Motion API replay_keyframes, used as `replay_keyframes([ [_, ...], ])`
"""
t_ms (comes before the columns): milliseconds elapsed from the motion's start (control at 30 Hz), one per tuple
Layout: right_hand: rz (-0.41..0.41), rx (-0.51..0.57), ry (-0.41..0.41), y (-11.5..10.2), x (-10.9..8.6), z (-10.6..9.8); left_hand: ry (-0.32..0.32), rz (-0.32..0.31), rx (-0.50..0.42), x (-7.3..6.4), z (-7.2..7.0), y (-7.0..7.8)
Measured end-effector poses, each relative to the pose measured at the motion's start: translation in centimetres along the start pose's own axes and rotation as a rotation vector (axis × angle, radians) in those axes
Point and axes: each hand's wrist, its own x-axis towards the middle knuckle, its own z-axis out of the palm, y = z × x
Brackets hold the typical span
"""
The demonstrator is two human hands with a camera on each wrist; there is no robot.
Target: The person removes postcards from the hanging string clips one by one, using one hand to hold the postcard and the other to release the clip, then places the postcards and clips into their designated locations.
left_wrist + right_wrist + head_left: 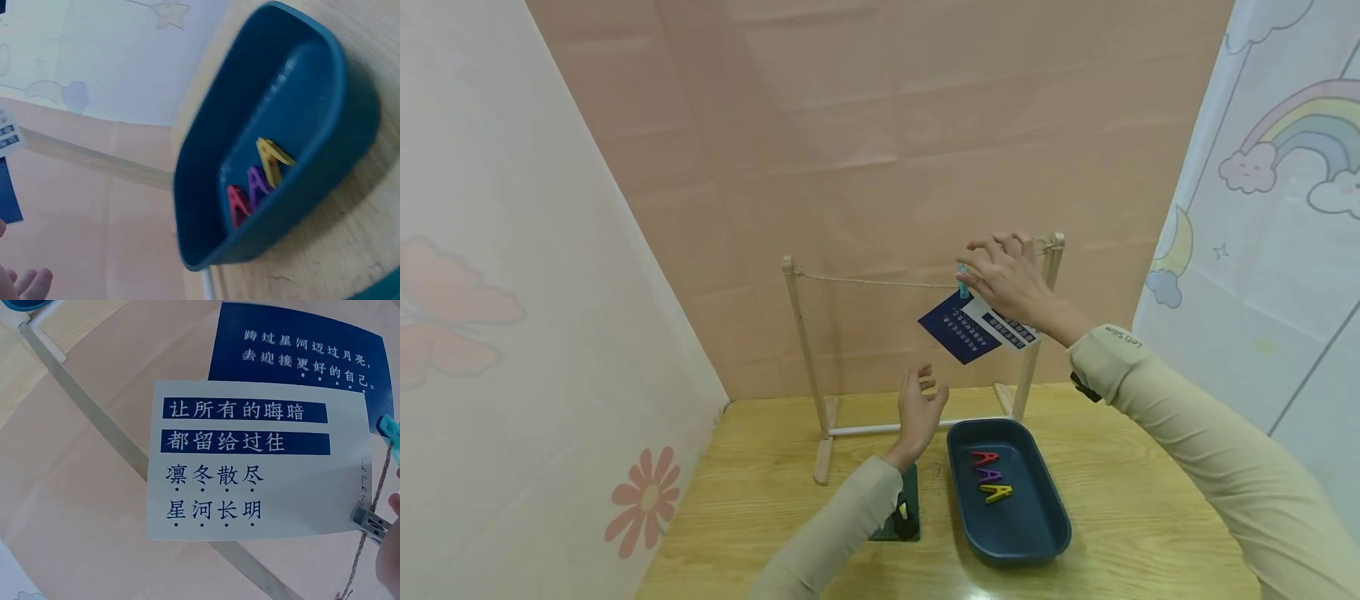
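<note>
In the head view my right hand (pixel 1011 279) is up at the cord, its thumb and a finger pinching a teal clothespin (pixel 963 282). Below that clothespin a dark blue card (pixel 958 329) with white writing hangs at a tilt. Beside it a white card (pixel 256 462) hangs from a grey clothespin (pixel 370 524), partly overlapping the blue one in the right wrist view. The teal clothespin (pixel 389 430) shows only in part there. My left hand (pixel 919 412) is lower, under the cards, with loosely bent fingers and nothing in them.
A wooden frame (pixel 805 350) carries the cord (pixel 880 282) between two posts. On the table stands a dark blue tray (pixel 1037 521) holding red (pixel 985 458), purple (pixel 989 476) and yellow clothespins (pixel 997 493). A dark green flat item (pixel 912 500) with a black object (pixel 906 523) lies beneath my left forearm.
</note>
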Motion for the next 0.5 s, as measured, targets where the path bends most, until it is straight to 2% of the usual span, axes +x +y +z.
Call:
replay_keyframes([
  [233, 0.058, 0.059, -0.009, -0.3, 0.1, -0.1, 0.03, -0.004, -0.012, 1.0, 0.2, 0.9],
  [500, 0.083, 0.06, -0.04, -0.3, 0.1, -0.1, 0.046, 0.007, -0.056, 1.3, 0.8, 1.6],
])
